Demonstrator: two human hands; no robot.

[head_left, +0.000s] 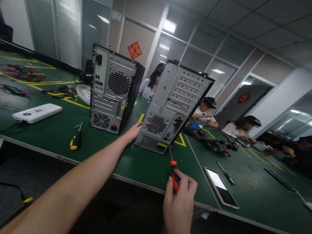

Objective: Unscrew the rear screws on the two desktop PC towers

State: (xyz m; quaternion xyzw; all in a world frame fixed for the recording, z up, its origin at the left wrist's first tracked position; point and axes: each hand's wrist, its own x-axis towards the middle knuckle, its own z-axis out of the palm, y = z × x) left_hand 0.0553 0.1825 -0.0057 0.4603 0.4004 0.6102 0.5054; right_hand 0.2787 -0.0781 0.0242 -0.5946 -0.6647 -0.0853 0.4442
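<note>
Two computer towers stand upright with their rear panels facing me. My left hand [134,132] reaches to the left side of the right-hand computer tower [170,109] and seems to touch it; most of its fingers are hidden behind the case. In my right hand [181,195] is a red-and-black screwdriver [173,165], gripped by the handle. Its shaft points up toward the lower right corner of that case; I cannot tell whether the tip touches it. The other computer tower [110,90] is to the left, beyond my forearm.
A yellow-and-black screwdriver [75,140] and a white power bank [37,113] lie on the green table [140,163] at left. Right of my hand are a phone [221,187] and a pen [225,173]. Cables [215,145] lie farther back, where several people work.
</note>
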